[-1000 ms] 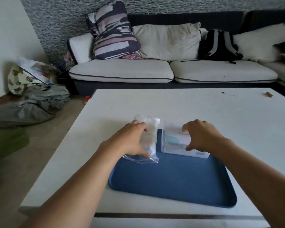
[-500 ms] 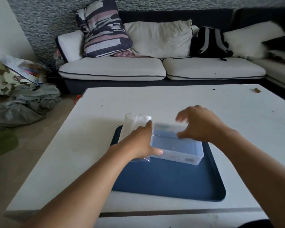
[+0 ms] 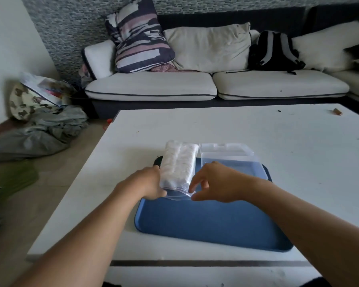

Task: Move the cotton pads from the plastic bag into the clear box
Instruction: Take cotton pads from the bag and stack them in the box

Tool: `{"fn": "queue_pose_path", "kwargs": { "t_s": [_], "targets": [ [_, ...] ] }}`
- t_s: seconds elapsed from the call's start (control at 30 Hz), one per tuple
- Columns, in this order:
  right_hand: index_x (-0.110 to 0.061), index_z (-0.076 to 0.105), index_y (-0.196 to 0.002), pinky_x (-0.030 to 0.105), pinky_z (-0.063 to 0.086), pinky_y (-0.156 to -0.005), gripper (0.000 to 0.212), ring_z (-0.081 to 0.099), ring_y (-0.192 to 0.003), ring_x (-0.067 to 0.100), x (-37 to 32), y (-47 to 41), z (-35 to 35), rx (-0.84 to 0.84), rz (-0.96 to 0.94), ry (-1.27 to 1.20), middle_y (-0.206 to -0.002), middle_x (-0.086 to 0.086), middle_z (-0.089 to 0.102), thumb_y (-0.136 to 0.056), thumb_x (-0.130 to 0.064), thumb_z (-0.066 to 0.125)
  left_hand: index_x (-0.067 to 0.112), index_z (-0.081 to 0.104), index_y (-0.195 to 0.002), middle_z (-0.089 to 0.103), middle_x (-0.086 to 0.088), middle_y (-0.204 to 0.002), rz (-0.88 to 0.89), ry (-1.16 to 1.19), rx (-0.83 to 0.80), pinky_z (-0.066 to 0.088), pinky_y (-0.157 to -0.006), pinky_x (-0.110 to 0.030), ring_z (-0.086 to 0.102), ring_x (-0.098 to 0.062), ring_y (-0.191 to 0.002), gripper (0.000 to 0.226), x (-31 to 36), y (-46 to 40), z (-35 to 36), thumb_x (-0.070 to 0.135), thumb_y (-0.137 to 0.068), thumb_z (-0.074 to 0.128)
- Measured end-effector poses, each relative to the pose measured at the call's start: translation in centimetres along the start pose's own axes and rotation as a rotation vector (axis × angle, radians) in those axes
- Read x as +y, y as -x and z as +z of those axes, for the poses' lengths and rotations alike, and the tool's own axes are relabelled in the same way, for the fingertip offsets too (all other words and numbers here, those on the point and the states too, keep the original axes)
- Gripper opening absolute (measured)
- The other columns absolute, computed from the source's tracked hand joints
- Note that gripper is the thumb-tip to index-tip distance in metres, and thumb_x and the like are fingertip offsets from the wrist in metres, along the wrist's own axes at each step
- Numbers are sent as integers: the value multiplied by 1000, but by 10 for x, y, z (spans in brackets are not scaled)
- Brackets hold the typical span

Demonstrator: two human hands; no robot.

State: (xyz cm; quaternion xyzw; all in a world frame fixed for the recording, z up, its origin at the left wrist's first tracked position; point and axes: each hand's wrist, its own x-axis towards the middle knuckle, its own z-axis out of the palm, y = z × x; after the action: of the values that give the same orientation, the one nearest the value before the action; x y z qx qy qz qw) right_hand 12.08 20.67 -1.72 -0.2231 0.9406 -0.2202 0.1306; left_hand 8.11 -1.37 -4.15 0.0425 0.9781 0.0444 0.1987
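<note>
The task is at its opening stage: none of the cotton pads (image 3: 179, 162) has left the plastic bag (image 3: 177, 168), and the transfer itself is not yet begun. The pads sit as 2 packed white rows inside the bag, which lies along the far-left part of the blue tray (image 3: 214, 222), its far end reaching past the tray's far rim onto the white bench (image 3: 257, 129).

The clear box (image 3: 228, 155) stands just beside the bag on its right, on the tray's far side. The box appears to hold nothing, since the blue of the tray shows through it, and its top looks uncovered; a clear flat piece at its far edge may be the lid, though I cannot tell for certain.

The left hand (image 3: 147, 183) grips the bag's near-left side, fingers curled around its edge. The right hand (image 3: 216, 183) is at the bag's near-right corner, thumb and forefinger brought close together on the empty film flap there; it appears to pinch that flap, though the clear film makes the contact hard to confirm.

Judging from this, the step in hand is getting the bag open at its near end. What is left is nearly everything: part the mouth, draw the pads out, and set them into the box beside the bag.
</note>
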Motion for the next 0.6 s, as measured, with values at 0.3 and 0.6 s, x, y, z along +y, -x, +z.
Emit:
{"fn": "queue_pose_path", "kwargs": {
  "t_s": [0.3, 0.6],
  "targets": [
    [-33, 74, -116, 32, 47, -81, 27, 60, -104, 23, -24, -24, 7, 310, 16, 219, -107, 1, 63, -96, -45, 60, 16, 66, -71, 62, -1, -70, 146, 158, 560, 36, -54, -28, 57, -25, -63, 29, 14, 10, -18, 28, -94, 52],
    [-31, 72, -118, 39, 44, -92, 33, 44, -128, 29, -22, -51, 14, 603, 35, 453, -135, 3, 51, -86, -40, 73, 19, 55, -90, 66, -6, -91, 94, 738, 457, 56, -70, -42, 62, -31, -82, 18, 22, 6, -27, 22, -101, 41]
  ]
}}
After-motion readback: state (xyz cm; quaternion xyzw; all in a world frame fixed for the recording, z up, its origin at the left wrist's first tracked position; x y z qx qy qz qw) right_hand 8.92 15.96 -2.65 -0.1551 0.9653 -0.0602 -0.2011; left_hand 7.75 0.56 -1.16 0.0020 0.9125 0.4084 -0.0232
